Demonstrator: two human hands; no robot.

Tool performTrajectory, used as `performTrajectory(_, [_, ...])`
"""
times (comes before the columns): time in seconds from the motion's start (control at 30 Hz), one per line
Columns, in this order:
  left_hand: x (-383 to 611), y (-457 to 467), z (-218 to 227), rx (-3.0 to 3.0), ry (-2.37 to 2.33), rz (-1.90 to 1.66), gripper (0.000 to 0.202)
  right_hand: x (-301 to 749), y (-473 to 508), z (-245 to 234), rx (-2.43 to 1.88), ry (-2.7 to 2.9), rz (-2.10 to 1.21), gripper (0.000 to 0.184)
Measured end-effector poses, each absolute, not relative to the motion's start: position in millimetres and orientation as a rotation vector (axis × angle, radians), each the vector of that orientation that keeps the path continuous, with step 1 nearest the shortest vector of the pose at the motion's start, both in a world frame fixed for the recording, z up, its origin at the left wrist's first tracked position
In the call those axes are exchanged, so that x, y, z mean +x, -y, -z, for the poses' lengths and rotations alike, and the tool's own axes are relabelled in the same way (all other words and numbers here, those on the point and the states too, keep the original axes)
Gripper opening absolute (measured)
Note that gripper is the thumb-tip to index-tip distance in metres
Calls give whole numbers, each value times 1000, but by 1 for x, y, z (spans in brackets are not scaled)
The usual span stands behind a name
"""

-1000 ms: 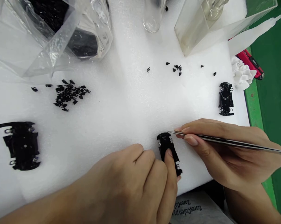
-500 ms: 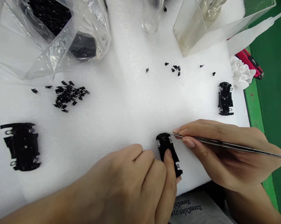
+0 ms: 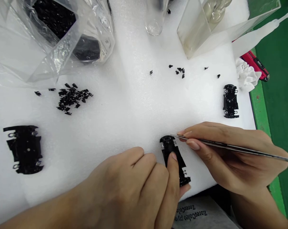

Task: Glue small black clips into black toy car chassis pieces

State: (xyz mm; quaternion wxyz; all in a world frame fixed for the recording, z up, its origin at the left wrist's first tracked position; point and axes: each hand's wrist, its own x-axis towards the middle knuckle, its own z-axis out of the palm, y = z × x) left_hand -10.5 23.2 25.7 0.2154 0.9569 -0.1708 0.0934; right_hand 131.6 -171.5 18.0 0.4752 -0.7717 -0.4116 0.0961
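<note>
A black toy car chassis (image 3: 179, 159) is pinched in my left hand (image 3: 132, 181), thumb on its face and a fingertip showing under its lower end. My right hand (image 3: 230, 152) grips metal tweezers (image 3: 220, 146) like a pen. Their tips meet the upper end of the chassis; whether a small part sits between them is too fine to tell. Another black chassis (image 3: 25, 149) lies at the far left, and one more chassis (image 3: 230, 101) lies beyond my right hand. A pile of tiny black parts (image 3: 72, 98) rests left of centre.
Several loose black bits (image 3: 180, 71) are scattered beyond the hands. A clear plastic bag (image 3: 96, 28) of black parts stands at back left. A transparent box (image 3: 194, 28), white bottle (image 3: 249, 39), crumpled tissue (image 3: 248, 76) and red tool (image 3: 256, 63) are on the right.
The held chassis has tilted slightly, so its lower end shows more, shifted a little right and down. The tweezers stay at its upper end. The view has shifted slightly.
</note>
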Motion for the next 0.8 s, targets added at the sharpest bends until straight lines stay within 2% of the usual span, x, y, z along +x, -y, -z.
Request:
performTrajectory(0.5, [-14, -23, -30, 2649, 432, -290, 30, 132, 173, -18, -1897, 991, -216, 23])
performTrajectory(0.6, [-14, -23, -29, 2656, 432, -274, 32, 132, 173, -19, -1903, 983, -213, 18])
performTrajectory(0.8, [-14, -25, -25, 2641, 523, -276, 37, 133, 173, -20, -1843, 1101, -190, 22])
